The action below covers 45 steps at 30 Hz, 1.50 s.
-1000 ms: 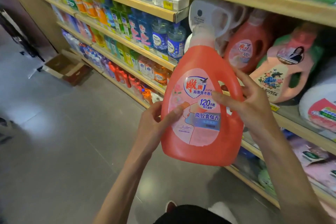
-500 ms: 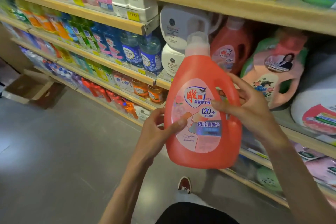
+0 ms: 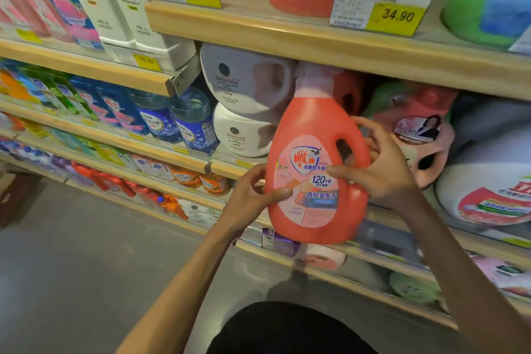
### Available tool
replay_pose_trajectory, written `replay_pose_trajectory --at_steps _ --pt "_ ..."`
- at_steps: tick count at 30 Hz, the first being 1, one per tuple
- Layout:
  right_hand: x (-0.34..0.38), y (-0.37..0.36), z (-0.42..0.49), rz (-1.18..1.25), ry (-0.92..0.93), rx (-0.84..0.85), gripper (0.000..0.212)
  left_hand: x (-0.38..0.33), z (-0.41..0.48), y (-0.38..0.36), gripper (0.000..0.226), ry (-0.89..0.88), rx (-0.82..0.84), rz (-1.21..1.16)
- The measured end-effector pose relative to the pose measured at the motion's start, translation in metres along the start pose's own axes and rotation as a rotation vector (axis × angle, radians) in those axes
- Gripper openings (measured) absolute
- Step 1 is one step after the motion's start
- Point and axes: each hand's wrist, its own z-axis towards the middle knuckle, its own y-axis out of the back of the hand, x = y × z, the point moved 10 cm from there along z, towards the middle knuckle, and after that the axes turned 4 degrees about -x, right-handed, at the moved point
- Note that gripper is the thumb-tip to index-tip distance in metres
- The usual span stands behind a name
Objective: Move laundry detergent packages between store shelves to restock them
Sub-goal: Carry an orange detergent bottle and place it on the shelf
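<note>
While I hold the red bottle (image 3: 313, 169) up in front of the rack, its cap (image 3: 316, 77) sits just under the front edge of the shelf board (image 3: 287, 37) that carries the 34.90 tag (image 3: 382, 13). Its body hangs clear below that board, resting on nothing. My left grip (image 3: 253, 198) pinches the bottle's side, thumb on the label. My right grip (image 3: 385, 169) is wrapped at the handle, thumb across the label and fingers curled behind. The gap under the board looks tight to me. If I push in without lowering the bottle a little, the cap may strike the board's edge and twist the bottle out of the lighter left pinch. Under the board to the left, two white jugs (image 3: 244, 80) lie stacked on their sides, and to the right a pink bottle (image 3: 422, 135) leans. A sideways nudge could roll or tip either one off.
</note>
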Motion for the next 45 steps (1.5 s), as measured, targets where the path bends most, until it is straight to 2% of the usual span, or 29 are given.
replay_pose_trajectory --at_steps 4,7,11,16,20,24,28,31,36,45 --pt "-0.002 0.002 0.02 -0.059 0.008 -0.084 0.099 -0.004 0.043 0.0 0.063 -0.045 0.054 0.048" --pt "0.0 0.001 0.03 -0.12 0.014 -0.116 0.108 -0.009 0.066 -0.001 0.057 -0.083 0.108 0.066" --pt "0.003 0.001 0.038 -0.256 0.001 -0.142 0.116 -0.017 0.093 -0.003 0.067 -0.135 0.168 0.14" --pt "0.012 0.0 0.045 -0.457 0.013 -0.17 0.12 -0.034 0.114 -0.012 0.069 -0.245 0.218 0.222" --pt "0.014 0.003 0.044 -0.485 -0.001 -0.222 0.115 -0.04 0.129 -0.017 0.075 -0.319 0.237 0.282" --pt "0.013 0.002 0.045 -0.522 -0.002 -0.272 0.109 -0.044 0.141 -0.021 0.071 -0.397 0.241 0.358" --pt "-0.006 0.0 0.039 -0.598 -0.087 -0.307 0.092 -0.041 0.153 -0.028 0.071 -0.514 0.239 0.512" --pt "-0.017 -0.003 0.039 -0.609 -0.1 -0.307 0.092 -0.031 0.158 -0.029 0.076 -0.516 0.256 0.521" --pt "-0.024 -0.018 0.042 -0.561 -0.094 -0.268 0.112 -0.012 0.162 -0.028 0.075 -0.475 0.284 0.548" --pt "-0.046 -0.023 0.053 -0.5 -0.062 -0.25 0.11 -0.002 0.165 -0.025 0.074 -0.429 0.292 0.537"
